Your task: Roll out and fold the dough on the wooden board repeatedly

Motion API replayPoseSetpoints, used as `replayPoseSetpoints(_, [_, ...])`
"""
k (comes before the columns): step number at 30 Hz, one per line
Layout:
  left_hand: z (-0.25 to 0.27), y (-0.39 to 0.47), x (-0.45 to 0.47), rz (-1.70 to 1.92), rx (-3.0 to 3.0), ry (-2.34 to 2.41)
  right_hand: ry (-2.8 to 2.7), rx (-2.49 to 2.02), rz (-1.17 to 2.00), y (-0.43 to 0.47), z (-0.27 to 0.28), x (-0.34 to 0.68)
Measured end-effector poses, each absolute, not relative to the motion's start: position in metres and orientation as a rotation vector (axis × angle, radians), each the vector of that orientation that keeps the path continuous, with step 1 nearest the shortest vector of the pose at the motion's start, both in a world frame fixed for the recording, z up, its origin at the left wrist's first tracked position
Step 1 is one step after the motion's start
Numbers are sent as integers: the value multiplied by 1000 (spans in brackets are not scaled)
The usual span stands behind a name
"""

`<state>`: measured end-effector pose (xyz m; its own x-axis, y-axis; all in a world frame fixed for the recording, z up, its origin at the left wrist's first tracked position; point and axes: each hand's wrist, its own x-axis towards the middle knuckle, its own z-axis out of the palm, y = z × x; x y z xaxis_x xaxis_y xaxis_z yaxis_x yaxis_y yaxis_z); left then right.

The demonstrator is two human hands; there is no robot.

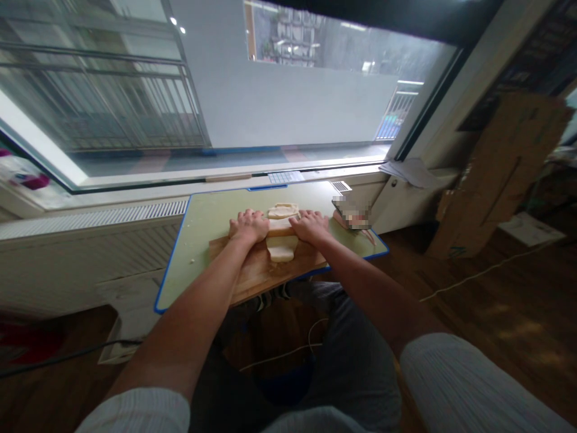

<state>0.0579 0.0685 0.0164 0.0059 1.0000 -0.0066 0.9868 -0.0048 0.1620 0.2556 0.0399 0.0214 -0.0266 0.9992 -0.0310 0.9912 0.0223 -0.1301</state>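
- Left hand (249,226) and right hand (310,227): placed palm down over the two ends of the rolling pin, fingers pointing away from the body and slightly bent. Whether the fingers close beneath the pin cannot be told.
- Rolling pin (280,227): pale, cylindrical, lying crosswise between the hands; both ends are covered by them.
- Dough (282,251): cream-white, flattened, in contact with the underside of the pin. One portion shows beyond the pin, with an uneven surface; a smoother, rounded portion shows on the near side. The pin hides the middle.
- Window (293,108): behind the work area, facing a grey wall and railings.
- Tabletop (189,240): light green, blue-edged, below the window; partly obscured by the forearms.
- Wooden board (256,278): brown, under the dough, along the near table edge.
- Pixelated item (354,214): at the right of the tabletop; identity cannot be determined.
- Crumb (192,261): white, left of the board.
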Motion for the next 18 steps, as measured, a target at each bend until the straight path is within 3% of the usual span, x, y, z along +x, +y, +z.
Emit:
replayPoseSetpoints(9, [21, 114, 57, 277, 2121, 2147, -1951, -2175, 327, 102, 23, 255])
replayPoseSetpoints(18, [25, 137, 60, 235, 2123, 2161, -1924, -2175, 259, 132, 20, 254])
